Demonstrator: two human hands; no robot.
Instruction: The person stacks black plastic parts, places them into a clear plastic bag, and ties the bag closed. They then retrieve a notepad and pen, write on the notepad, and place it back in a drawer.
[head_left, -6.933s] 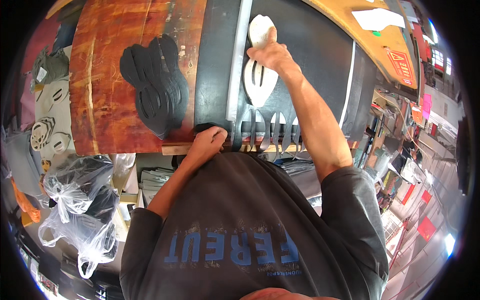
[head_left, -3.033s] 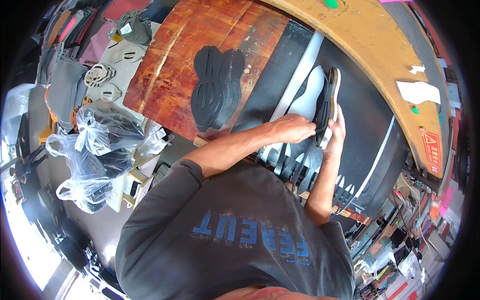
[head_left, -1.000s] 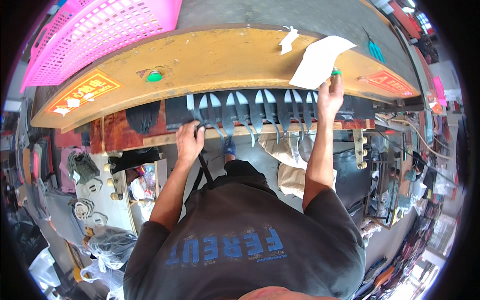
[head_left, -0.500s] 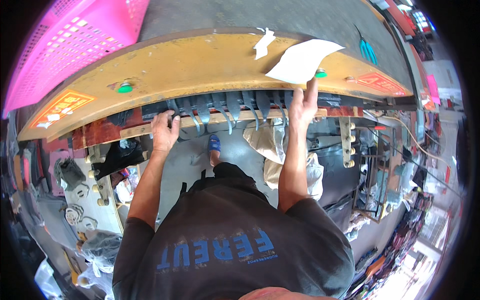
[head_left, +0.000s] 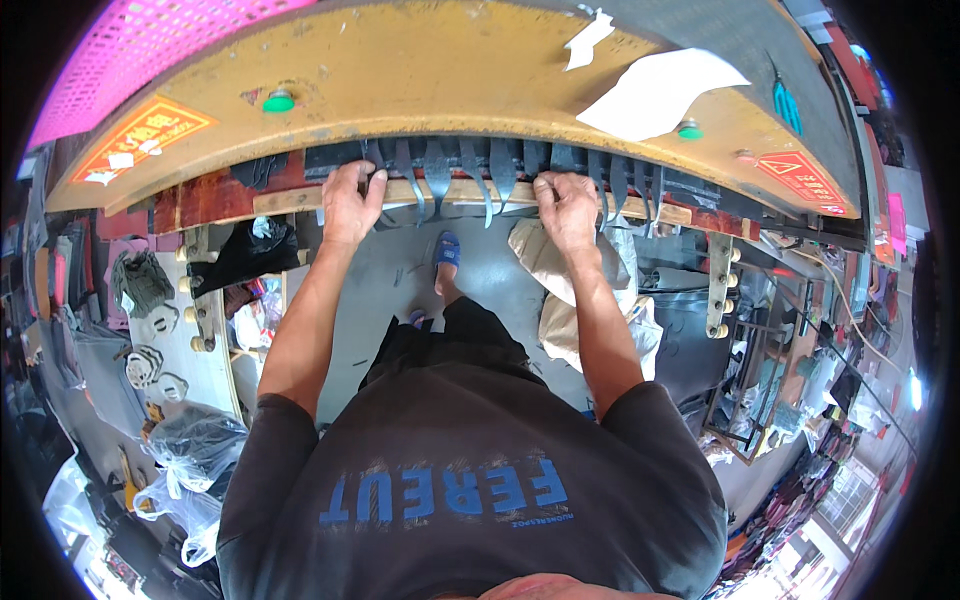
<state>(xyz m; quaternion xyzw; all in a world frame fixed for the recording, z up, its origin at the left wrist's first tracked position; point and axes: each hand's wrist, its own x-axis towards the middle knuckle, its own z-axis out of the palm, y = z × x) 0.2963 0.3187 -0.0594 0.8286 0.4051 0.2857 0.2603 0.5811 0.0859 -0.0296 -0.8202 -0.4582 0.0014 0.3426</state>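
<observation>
Several dark, narrow strips with widened ends [head_left: 437, 180] hang side by side over the near edge of a wooden board [head_left: 470, 191], under the yellow beam of a press [head_left: 400, 85]. My left hand [head_left: 350, 205] rests at this edge by the leftmost strips. Its fingers are bent and its thumb stands apart, with nothing visible between them. My right hand [head_left: 570, 212] is further right along the edge, its fingers and thumb bent together at a dark strip [head_left: 562, 158]. The fingertips partly cover what they touch.
On the beam are two green buttons [head_left: 278, 101], a white sheet [head_left: 660, 92] and warning labels. Blue-handled snips [head_left: 787, 106] lie at right; a pink perforated basket [head_left: 170, 50] stands at left. Brown paper [head_left: 550, 260] lies below right, plastic bags [head_left: 190, 460] lower left.
My right hand has come down and left from beside the right green button to the strips at the board's edge. My left hand stays near the left end. The whole view has shifted.
</observation>
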